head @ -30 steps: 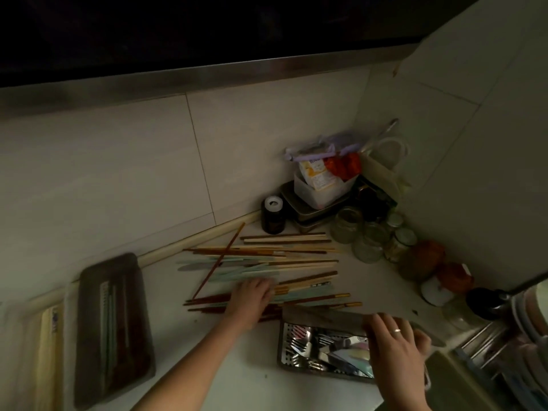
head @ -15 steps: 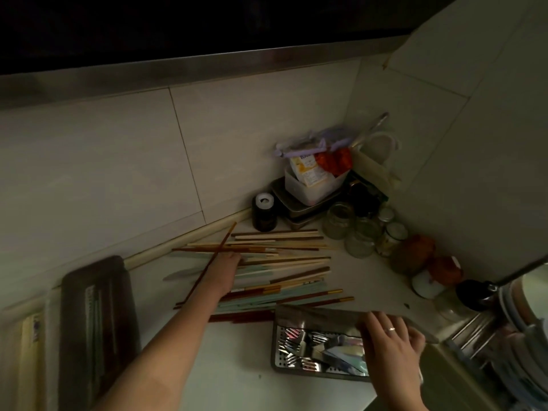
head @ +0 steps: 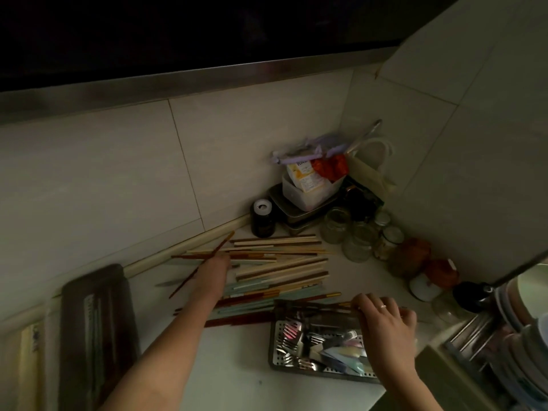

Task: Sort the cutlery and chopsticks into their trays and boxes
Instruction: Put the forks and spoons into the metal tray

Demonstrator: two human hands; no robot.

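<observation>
Far left on the pale counter (head: 243, 381): a dark oblong chopstick box (head: 98, 336), long side running away from the viewer, with several thin sticks lying lengthwise inside; colours too dim to tell. A cream-coloured flat item sits just left of it, partly cut off.

Centre-left: left hand (head: 212, 277) reaches forward over the loose pile of chopsticks (head: 281, 268). Hand lies on the pile's left end; fingers are hidden behind the back of the hand and motion blur, so whether they grip anything cannot be told. One reddish-brown chopstick (head: 204, 262) lies diagonally across the hand's far side, angled against the rest.

Centre: pile spreads in a rough fan, sticks mostly parallel, pointing right. Mixed kinds: cream/wood-toned, pale teal, dark red-brown with gold bands.

Centre-right: perforated metal cutlery tray (head: 274, 345) sits against the pile's near edge. Contents: forks, pastel-handled pieces, jumbled.

Right: right hand (head: 385, 324), ring on one finger, rests on the tray's far right rim, fingers curled over the edge and gripping it.

Back corner: glass jars (head: 355, 238), black bottle (head: 262, 218), stacked containers.
</observation>
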